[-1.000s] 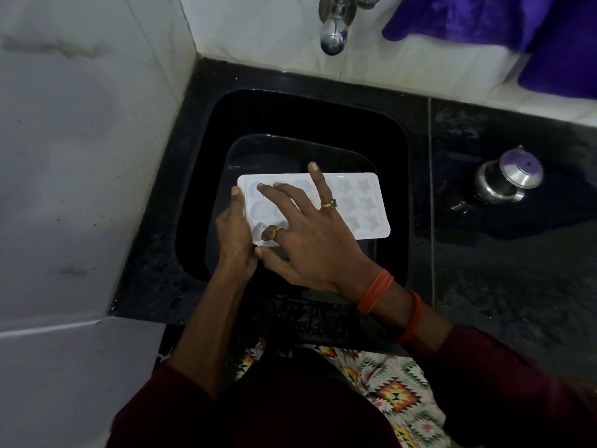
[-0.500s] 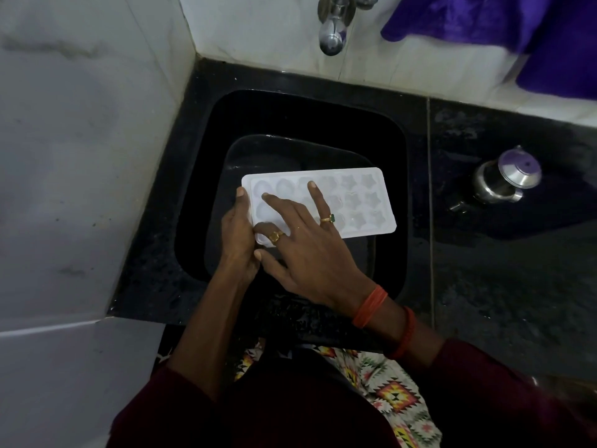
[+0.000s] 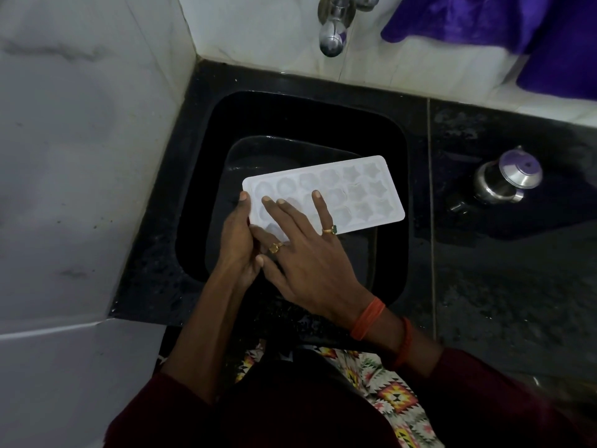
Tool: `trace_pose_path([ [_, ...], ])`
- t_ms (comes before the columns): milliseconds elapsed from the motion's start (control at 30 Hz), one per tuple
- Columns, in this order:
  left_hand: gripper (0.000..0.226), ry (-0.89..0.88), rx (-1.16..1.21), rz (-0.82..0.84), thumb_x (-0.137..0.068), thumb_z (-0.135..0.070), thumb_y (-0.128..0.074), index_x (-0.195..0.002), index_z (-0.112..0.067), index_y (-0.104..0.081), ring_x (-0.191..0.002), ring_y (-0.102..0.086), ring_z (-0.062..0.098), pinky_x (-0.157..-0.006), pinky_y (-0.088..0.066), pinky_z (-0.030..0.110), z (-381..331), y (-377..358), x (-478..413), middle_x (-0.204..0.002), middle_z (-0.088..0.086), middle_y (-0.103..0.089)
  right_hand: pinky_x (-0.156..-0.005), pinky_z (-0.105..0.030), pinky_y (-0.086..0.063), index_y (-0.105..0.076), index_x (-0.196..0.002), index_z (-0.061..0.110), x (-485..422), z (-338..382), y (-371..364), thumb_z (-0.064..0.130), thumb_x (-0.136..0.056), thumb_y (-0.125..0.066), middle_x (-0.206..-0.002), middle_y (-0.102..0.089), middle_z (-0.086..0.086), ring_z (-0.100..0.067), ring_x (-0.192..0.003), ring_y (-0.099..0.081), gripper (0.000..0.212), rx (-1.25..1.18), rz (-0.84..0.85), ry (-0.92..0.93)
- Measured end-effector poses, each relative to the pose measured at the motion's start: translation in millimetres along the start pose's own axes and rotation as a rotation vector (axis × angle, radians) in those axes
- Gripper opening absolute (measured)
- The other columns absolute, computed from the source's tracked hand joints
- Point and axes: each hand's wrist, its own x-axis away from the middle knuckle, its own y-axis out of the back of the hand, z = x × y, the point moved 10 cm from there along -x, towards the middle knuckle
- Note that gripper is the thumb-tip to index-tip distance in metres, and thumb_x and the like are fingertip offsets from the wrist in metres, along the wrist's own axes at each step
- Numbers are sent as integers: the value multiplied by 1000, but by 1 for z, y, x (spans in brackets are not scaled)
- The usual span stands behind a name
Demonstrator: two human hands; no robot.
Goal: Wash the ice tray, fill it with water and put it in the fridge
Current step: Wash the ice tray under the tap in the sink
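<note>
At the far left we see a wall of pale tiles running down beside the black sink. Over the sink's basin, the left hand grips the ice tray by its short end at 9 o'clock. The thumb lies along the tray's rim, and the rest of that hand's fingers are hidden from us.

The ice tray is white plastic, held open side up over the middle of the sink. Its long axis runs from 9 o'clock to 3 o'clock, with the far end swung slightly toward 2 o'clock. We count three rows of moulds, round ones toward 9 o'clock and star-shaped ones toward 3 o'clock. We cannot tell whether any of them holds water.

The right hand lies flat on top of the tray's 9 o'clock half, fingers straight and spread, their tips resting on the moulds and grasping nothing. It wears two rings, and orange threads circle the wrist.

At 12 o'clock from the tray a chrome tap juts from the tiled wall above the sink. At 6 o'clock a patterned cloth shows between dark red sleeves. Toward 1 o'clock a purple cloth hangs against the wall. At 3 o'clock, well apart from the tray, a small lidded steel pot stands on the dark stone worktop.
</note>
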Motion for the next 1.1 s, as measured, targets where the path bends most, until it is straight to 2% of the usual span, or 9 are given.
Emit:
trace_pose_path([
  [67, 47, 3, 21, 12, -104, -51, -44, -118, -14, -68, -96, -76, 24, -69, -61, 35, -1, -2, 0, -108, 8, -77, -126, -58, -1, -52, -147, 22, -1, 3, -1, 45, -105, -37, -163, -33, -15, -28, -150, -34, 51, 25, 5, 1],
  [233, 44, -16, 28, 30, -103, -50, -47, -112, -14, -70, -90, -77, 22, -65, -61, 32, -9, -4, 0, -99, 6, -79, -126, -58, 0, -43, -153, 15, -9, 6, -9, 45, -104, -36, -166, -24, -18, -30, -152, -29, 58, 62, 44, -19],
  [400, 48, -33, 13, 41, -104, -51, -42, -106, -13, -71, -81, -77, 22, -62, -62, 33, -13, -5, 0, -94, 7, -79, -126, -57, -6, -48, -149, 9, -2, 11, -4, 44, -104, -42, -162, -35, -17, -27, -149, -36, 57, -34, -34, -1],
  [500, 50, -49, -19, 15, -104, -52, -42, -113, -12, -71, -93, -76, 26, -73, -62, 38, -14, -1, -2, -106, 11, -77, -126, -58, -7, -43, -153, 10, 0, 9, -7, 43, -105, -40, -164, -31, -15, -25, -152, -30, 58, -84, -40, -19],
  [633, 46, -60, -32, 6, -102, -51, -48, -114, -14, -72, -102, -74, 25, -91, -58, 43, -11, 2, -7, -110, 8, -77, -126, -56, -4, -27, -159, 9, -9, 2, -14, 47, -108, -28, -169, -18, -12, -21, -157, -16, 64, -71, 0, -67],
  [733, 46, -90, -28, 38, -106, -46, -43, -127, -13, -66, -113, -70, 24, -98, -55, 43, -9, 1, -11, -124, 10, -72, -126, -55, -3, -25, -160, 10, -24, -5, -13, 46, -108, -16, -169, -17, -11, -21, -157, -14, 64, -50, -12, -102],
  [833, 43, -127, -16, 30, -107, -42, -41, -129, -13, -65, -115, -69, 24, -105, -51, 48, -10, 3, -15, -123, 10, -72, -126, -54, -4, -27, -160, 14, -38, -16, -25, 49, -108, -10, -169, -17, -10, -22, -157, -14, 65, -25, 38, -120],
  [967, 42, -156, -47, -23, -106, -42, -42, -123, -12, -67, -111, -70, 30, -100, -53, 50, -15, 9, -19, -119, 13, -73, -126, -54, -3, -20, -162, 21, -41, -30, -41, 55, -107, -5, -170, -13, -8, -23, -158, -11, 67, 45, 95, -119],
  [1100, 42, -161, -24, -32, -106, -40, -45, -122, -8, -67, -105, -72, 32, -87, -60, 44, -19, 15, -25, -116, 15, -74, -126, -54, -6, -21, -162, 16, -36, -49, -42, 58, -106, -9, -170, -16, -8, -24, -157, -14, 71, 19, 81, -172],
])
